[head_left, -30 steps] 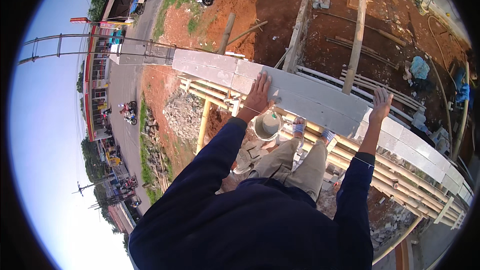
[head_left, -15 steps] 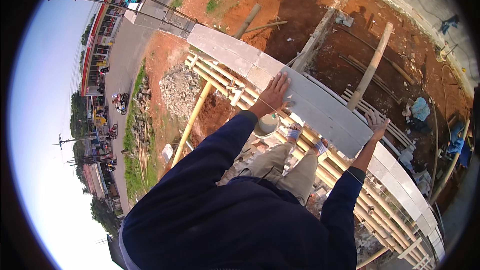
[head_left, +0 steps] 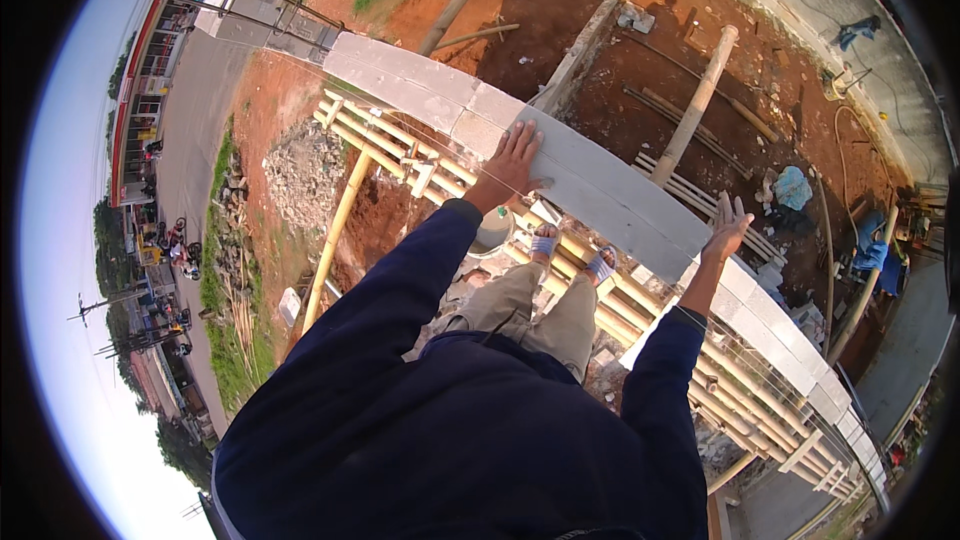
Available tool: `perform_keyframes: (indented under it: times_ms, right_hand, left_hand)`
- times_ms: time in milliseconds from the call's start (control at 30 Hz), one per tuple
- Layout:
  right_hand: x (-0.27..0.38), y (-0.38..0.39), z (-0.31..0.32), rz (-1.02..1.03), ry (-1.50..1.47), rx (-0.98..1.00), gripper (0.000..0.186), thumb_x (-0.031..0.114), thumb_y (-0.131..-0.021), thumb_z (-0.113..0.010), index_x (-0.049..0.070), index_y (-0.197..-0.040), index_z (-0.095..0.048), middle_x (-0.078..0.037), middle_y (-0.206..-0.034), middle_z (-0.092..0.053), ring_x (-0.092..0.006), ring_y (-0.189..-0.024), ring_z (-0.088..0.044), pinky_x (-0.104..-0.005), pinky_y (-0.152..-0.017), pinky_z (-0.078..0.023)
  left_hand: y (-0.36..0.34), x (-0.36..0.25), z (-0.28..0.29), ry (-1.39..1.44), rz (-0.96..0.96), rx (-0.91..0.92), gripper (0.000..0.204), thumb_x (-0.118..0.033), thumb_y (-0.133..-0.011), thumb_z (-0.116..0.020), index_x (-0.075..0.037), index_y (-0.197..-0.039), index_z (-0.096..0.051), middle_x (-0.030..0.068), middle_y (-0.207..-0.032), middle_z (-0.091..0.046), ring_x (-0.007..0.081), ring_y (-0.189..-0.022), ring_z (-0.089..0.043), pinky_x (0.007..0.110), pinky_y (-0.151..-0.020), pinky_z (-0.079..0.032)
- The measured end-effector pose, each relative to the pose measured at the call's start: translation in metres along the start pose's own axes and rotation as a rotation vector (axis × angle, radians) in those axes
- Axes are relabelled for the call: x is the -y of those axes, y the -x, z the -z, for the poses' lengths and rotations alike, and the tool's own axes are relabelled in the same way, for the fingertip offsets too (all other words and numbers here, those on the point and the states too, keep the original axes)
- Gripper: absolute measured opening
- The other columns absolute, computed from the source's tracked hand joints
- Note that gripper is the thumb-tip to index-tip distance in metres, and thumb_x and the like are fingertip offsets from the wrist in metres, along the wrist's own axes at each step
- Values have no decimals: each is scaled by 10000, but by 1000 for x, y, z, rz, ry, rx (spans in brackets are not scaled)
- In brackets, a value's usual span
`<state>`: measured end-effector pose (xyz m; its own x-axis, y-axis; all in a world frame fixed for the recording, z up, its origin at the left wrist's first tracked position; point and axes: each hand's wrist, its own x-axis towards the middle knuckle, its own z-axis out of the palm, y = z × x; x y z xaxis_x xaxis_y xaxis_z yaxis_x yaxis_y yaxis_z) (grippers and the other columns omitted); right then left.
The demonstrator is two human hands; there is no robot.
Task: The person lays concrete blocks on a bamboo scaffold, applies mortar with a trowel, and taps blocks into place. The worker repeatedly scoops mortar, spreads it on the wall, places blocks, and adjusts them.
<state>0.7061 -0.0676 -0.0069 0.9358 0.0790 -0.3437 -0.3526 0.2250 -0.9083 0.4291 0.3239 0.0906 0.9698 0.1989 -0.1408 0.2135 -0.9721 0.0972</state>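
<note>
Long grey rectangular masonry block [head_left: 625, 205]: already seated in line atop pale-grey block wall [head_left: 400, 75] | left hand [head_left: 511, 166]: flat on its left end, fingers spread | right hand [head_left: 728, 232]: by right end, fingers spread, contact unclear | level, bonding: can't tell

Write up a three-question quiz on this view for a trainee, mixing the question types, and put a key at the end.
1. True or false: the person's left hand rests on the grey block wall.

2. Multiple choice. The person's left foot stands on:
A) a steel ladder
B) bamboo poles
C) a carpet

3. Fill in the blank: in the picture, just to the left of that foot, there is a round ____.

Key: 1. True. 2. B. 3. Bucket.
</note>
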Motion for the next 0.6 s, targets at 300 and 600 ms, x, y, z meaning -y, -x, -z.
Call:
perform_keyframes:
  times_ms: [300,600]
  right_hand:
    - [49,84,-45,404,902,-223,557,397,-1021,-640,-64,-1326,-579,-246,-1354,-625,-408,-1290,-568,-503,-1113,-427]
    - [15,236,-83,927,1340,179,365,85,-944,-643,-36,-1285,-593,-216,-1343,-604,-416,-1335,-520,-547,-1149,-385]
  left_hand:
    - [2,0,-6,50,80,15,1000,-639,-966,-584,0,-1639,-214,226,-1727,-114,411,-1600,-120,549,-1283,-157]
    - [1,-2,-9,111,175,-149,794,-551,-1016,-527,-28,-1589,-362,177,-1707,-244,356,-1587,-206,653,-1250,-130]
